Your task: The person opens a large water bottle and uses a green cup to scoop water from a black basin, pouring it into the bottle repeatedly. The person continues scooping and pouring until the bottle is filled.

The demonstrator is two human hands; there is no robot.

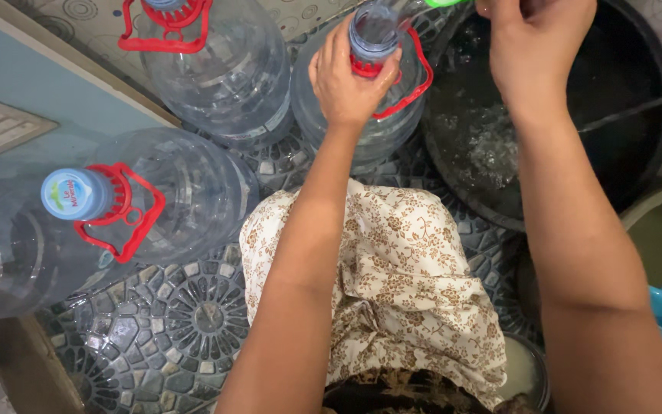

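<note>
Both hands [350, 80] [534, 46] at open water jug [373, 46]; right grip perhaps closed.

Left hand [346, 84] grips the open jug's neck [373, 34]; right hand [534, 46] above basin [637, 115].

Clear open water jug [362, 107], upright, red handle, on tiled floor

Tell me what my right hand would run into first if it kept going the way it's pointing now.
Your right hand points toward the top edge, where a green thing sits by its fingers. Beyond that is out of frame. The black tub of water lies below the hand, though depth is hard to judge.
</note>
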